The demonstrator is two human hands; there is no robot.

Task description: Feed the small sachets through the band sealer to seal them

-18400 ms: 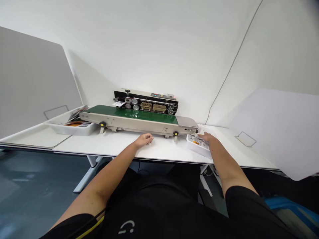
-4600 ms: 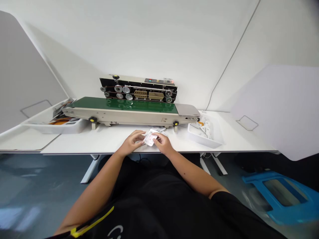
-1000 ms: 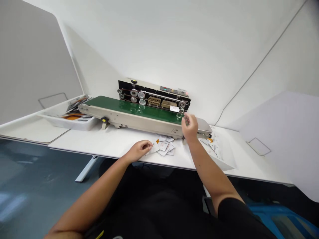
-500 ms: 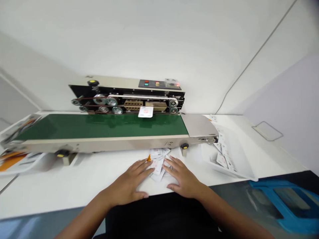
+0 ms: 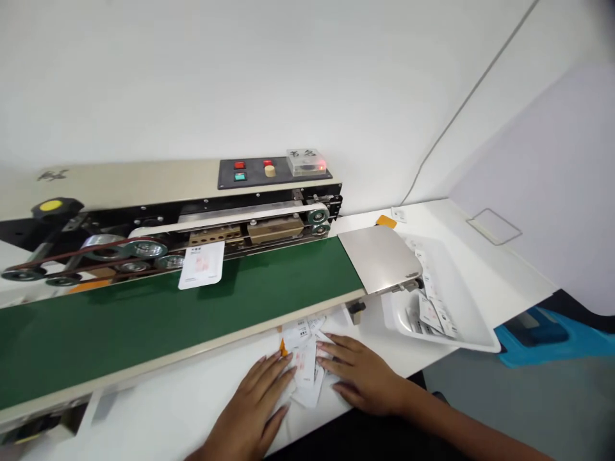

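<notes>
A loose pile of white printed sachets [image 5: 303,366] lies on the white table, just in front of the conveyor. My left hand [image 5: 257,403] rests flat at the pile's left side, fingers stretched out and touching its edge. From the right, my right hand [image 5: 362,374] lies with spread fingers over the sachets there, hiding part of them. A small orange piece [image 5: 283,347] pokes out near my left fingertips. Above the green belt [image 5: 283,275], one white sachet [image 5: 202,266] hangs from the band of the sealing machine [image 5: 273,230].
A white tray [image 5: 473,307] with several sachets stands right of the belt's metal end plate [image 5: 379,256]. Behind that plate lie an orange card [image 5: 385,221] and a small white packet [image 5: 398,214]. A blue stool [image 5: 557,339] is beyond the table's right edge.
My view has turned to the right and come nearer the machine. The sachet in the sealer has travelled left along the band. Both hands stay at the pile.
</notes>
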